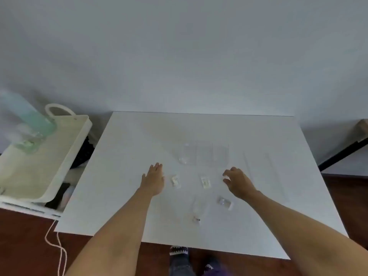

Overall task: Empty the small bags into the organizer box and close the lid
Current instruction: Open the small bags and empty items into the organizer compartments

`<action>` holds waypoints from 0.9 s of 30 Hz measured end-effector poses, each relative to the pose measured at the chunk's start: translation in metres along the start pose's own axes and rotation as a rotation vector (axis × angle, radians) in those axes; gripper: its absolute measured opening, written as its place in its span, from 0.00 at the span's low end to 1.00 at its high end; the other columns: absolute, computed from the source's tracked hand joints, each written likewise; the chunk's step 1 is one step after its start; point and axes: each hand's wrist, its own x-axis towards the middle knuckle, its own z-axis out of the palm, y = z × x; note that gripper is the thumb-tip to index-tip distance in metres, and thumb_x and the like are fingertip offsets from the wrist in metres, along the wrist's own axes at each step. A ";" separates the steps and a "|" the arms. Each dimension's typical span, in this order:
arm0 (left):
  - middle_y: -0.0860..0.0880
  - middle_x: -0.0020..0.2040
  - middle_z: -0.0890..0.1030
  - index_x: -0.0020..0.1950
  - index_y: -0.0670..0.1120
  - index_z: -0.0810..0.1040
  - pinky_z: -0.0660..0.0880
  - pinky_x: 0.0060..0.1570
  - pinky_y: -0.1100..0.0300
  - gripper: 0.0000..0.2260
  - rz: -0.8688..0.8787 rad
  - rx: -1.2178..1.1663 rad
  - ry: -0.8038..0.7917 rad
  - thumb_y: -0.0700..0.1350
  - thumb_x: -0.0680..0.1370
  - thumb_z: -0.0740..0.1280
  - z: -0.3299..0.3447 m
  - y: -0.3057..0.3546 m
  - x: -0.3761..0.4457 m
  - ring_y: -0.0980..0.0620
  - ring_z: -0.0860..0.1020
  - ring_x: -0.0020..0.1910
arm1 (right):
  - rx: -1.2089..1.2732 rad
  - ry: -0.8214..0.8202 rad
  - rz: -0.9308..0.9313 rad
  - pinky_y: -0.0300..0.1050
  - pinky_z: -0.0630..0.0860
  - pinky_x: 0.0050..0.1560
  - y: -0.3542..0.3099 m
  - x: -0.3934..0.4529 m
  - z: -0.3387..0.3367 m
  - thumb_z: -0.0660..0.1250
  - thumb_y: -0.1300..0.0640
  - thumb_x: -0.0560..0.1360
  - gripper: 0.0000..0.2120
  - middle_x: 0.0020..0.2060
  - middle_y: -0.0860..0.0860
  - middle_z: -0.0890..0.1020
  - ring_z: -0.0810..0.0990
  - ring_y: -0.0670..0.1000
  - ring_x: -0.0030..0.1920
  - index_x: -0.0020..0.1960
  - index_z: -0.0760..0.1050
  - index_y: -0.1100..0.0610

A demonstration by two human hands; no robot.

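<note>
Both hands out over the white table [123,176] — left hand [154,179] flat, fingers straight, holding nothing; right hand [238,182] with fingers curled, loose and also grasping nothing. The clear box [203,154] sits at 12 o'clock from the hands, well apart (lid state too faint to tell). Four small bags lie between and below them: bag one [175,181] just beside the left hand, bag two [205,182] centre, bag three [225,202] at 5 o'clock, bag four [197,210] at 6.

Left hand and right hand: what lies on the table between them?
Head view: two small bags between left hand and right hand; neither touched.
</note>
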 end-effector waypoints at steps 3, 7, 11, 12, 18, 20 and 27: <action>0.45 0.79 0.56 0.76 0.43 0.56 0.61 0.72 0.41 0.22 -0.022 0.002 0.013 0.40 0.81 0.55 0.000 -0.016 0.006 0.44 0.55 0.77 | 0.080 -0.011 0.059 0.52 0.78 0.57 -0.011 0.005 0.012 0.65 0.59 0.78 0.12 0.55 0.58 0.79 0.79 0.59 0.57 0.60 0.77 0.59; 0.44 0.77 0.61 0.76 0.43 0.58 0.65 0.72 0.47 0.24 -0.010 -0.046 0.012 0.38 0.80 0.57 0.001 -0.033 0.021 0.44 0.61 0.75 | 0.158 -0.016 0.175 0.52 0.78 0.56 -0.030 0.012 0.028 0.66 0.60 0.77 0.11 0.54 0.59 0.80 0.80 0.59 0.54 0.59 0.78 0.60; 0.44 0.75 0.65 0.75 0.43 0.59 0.67 0.71 0.50 0.24 -0.012 -0.139 0.025 0.40 0.80 0.59 0.000 -0.043 0.040 0.44 0.65 0.73 | 0.197 -0.004 0.277 0.50 0.78 0.54 -0.048 0.025 0.043 0.69 0.59 0.75 0.12 0.54 0.60 0.81 0.81 0.60 0.53 0.58 0.78 0.61; 0.43 0.75 0.66 0.75 0.43 0.60 0.67 0.70 0.51 0.24 0.000 -0.146 0.023 0.40 0.80 0.60 0.001 -0.045 0.044 0.44 0.65 0.73 | 0.204 -0.003 0.298 0.50 0.78 0.54 -0.052 0.028 0.046 0.70 0.59 0.75 0.13 0.53 0.60 0.81 0.81 0.60 0.53 0.58 0.78 0.62; 0.44 0.68 0.72 0.71 0.44 0.68 0.74 0.63 0.50 0.22 0.077 -0.150 0.099 0.42 0.78 0.66 0.010 -0.051 0.060 0.45 0.70 0.67 | 0.180 0.010 0.413 0.51 0.77 0.51 -0.070 0.038 0.062 0.72 0.56 0.73 0.15 0.52 0.61 0.79 0.80 0.62 0.52 0.55 0.75 0.63; 0.43 0.65 0.73 0.69 0.43 0.70 0.76 0.60 0.49 0.21 0.088 -0.174 0.109 0.41 0.76 0.68 0.011 -0.051 0.063 0.44 0.73 0.64 | 0.181 0.026 0.445 0.51 0.76 0.49 -0.074 0.040 0.064 0.72 0.56 0.73 0.15 0.51 0.61 0.79 0.79 0.62 0.52 0.54 0.74 0.63; 0.41 0.51 0.79 0.57 0.41 0.76 0.75 0.48 0.57 0.15 0.053 -0.333 0.109 0.36 0.72 0.71 0.009 -0.049 0.070 0.42 0.79 0.51 | 0.258 0.033 0.510 0.54 0.78 0.50 -0.080 0.047 0.068 0.72 0.64 0.72 0.14 0.51 0.62 0.79 0.79 0.63 0.51 0.54 0.72 0.65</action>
